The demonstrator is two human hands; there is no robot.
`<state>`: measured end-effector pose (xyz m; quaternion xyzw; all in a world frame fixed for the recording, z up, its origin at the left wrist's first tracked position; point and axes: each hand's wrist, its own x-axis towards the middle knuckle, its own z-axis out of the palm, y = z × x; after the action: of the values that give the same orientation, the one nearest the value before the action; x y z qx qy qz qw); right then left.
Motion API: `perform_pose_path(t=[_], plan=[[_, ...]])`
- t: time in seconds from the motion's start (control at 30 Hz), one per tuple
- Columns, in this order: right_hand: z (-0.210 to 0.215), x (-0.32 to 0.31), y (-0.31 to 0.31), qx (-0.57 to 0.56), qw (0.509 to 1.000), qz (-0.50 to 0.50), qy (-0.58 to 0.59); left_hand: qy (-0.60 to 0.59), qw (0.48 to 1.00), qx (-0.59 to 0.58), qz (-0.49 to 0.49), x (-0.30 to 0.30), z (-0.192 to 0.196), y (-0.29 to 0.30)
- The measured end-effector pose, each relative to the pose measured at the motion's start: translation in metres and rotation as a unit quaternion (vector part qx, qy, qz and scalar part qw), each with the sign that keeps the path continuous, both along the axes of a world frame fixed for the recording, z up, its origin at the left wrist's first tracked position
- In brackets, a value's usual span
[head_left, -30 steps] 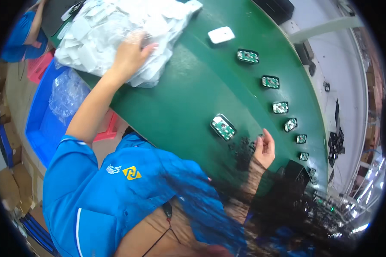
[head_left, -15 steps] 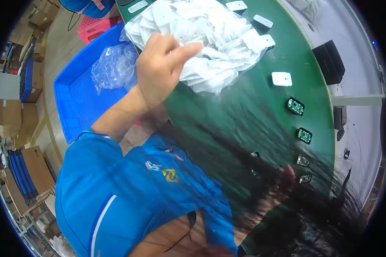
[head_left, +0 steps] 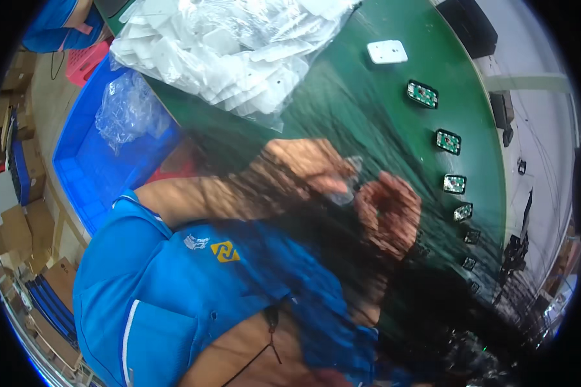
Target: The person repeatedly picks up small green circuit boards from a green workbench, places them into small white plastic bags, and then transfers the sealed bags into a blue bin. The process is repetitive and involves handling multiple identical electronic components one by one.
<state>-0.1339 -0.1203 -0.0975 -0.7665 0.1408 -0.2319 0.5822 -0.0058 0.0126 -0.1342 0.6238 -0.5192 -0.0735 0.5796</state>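
My left hand (head_left: 306, 164) is closed, pinching a small clear plastic piece (head_left: 347, 187) between thumb and fingers above the green table. Just to its right, my right hand (head_left: 390, 213) is curled, and strands of dark hair partly veil it. Whatever it may hold, I cannot make out. Beyond the left hand lies a clear bag of flat white plastic covers (head_left: 206, 61). To the right of both hands, small black casings with green circuit boards (head_left: 448, 141) stand in a row. A white casing (head_left: 387, 52) sits at the far end of that row.
A blue bin (head_left: 87, 158) with crumpled clear plastic (head_left: 129, 109) stands beside the table's left edge. Near it is a pink-red basket (head_left: 87, 61). A black box (head_left: 468, 26) rests at the far right. Hair blocks much of the lower right.
My left hand has come from over the bag of covers toward my right hand. The right hand has moved up and left, away from the row. The view has shifted to the right.
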Motion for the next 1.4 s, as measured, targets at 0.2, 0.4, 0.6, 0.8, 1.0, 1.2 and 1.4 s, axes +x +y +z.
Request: perform_pose_path(t=[0.2,0.4,0.6,0.8,1.0,1.2,1.4], plan=[[-0.005,-0.018,-0.028,0.071,0.978,-0.018,0.198,0.069,0.996,0.044,-0.022,-0.013,0.005,-0.028],[-0.009,-0.020,-0.036,0.016,0.995,0.004,0.100,0.094,0.994,-0.021,-0.054,-0.014,-0.005,-0.043],[-0.016,-0.012,-0.049,0.000,1.000,0.019,0.010,0.197,0.946,0.227,-0.119,0.002,0.014,-0.045],[-0.021,-0.003,-0.033,0.116,0.984,-0.105,-0.080,0.464,0.856,0.113,-0.197,-0.019,0.000,-0.049],[-0.026,-0.017,-0.042,-0.166,0.981,-0.076,0.069,0.522,0.839,0.118,-0.095,-0.019,-0.007,-0.039],[-0.019,-0.016,-0.043,-0.293,0.954,-0.004,0.065,0.288,0.947,0.137,-0.027,-0.025,-0.009,-0.035],[-0.012,-0.009,-0.036,-0.295,0.954,-0.025,0.052,0.099,0.990,0.083,-0.053,-0.020,0.008,-0.043]])
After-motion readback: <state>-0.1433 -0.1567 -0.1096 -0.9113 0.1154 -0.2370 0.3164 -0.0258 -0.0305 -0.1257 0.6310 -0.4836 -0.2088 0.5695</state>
